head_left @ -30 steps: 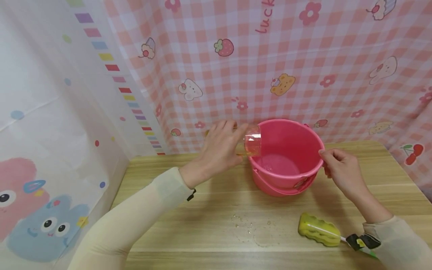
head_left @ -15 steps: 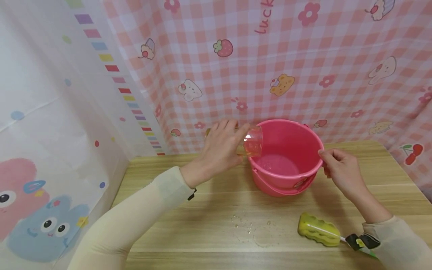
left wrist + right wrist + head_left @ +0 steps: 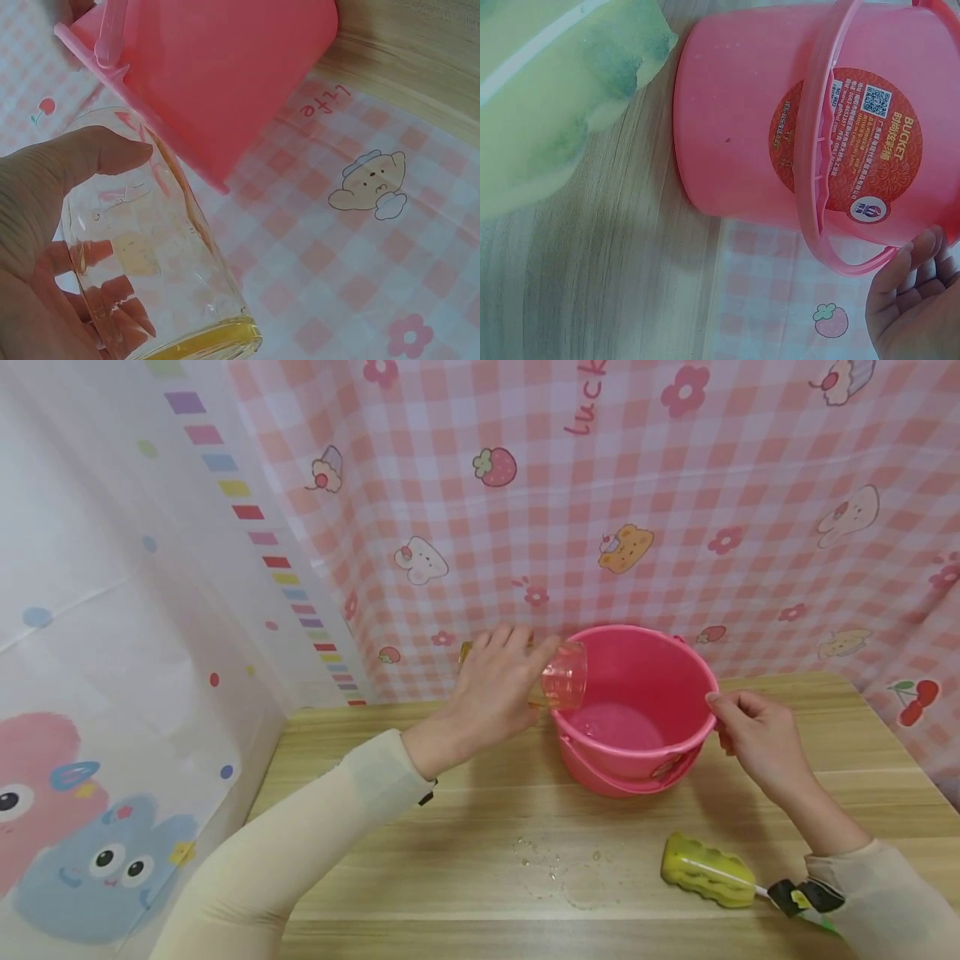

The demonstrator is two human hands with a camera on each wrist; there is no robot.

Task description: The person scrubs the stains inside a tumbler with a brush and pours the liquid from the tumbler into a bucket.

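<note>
My left hand (image 3: 491,685) grips a clear glass cup (image 3: 564,675) with an amber tint. The cup lies nearly on its side, its mouth over the left rim of a pink plastic bucket (image 3: 611,772). In the left wrist view, the thumb presses one side of the glass and the other fingers show through it; yellowish liquid lies along its lower side. My right hand (image 3: 761,739) pinches the bucket's right rim between thumb and curled fingers. The bucket stands upright, its handle hanging down at the front. A little liquid glints on the bucket's inside bottom.
A yellow-green sponge brush (image 3: 708,870) lies on the wooden table (image 3: 420,877), its handle partly under the right wrist. Liquid drops (image 3: 555,864) and a wet ring mark the table in front of the bucket. A pink checked curtain (image 3: 480,527) hangs behind.
My left hand and the glass cup have shifted slightly right, farther over the bucket's rim. The right hand and the bucket stay almost where they were.
</note>
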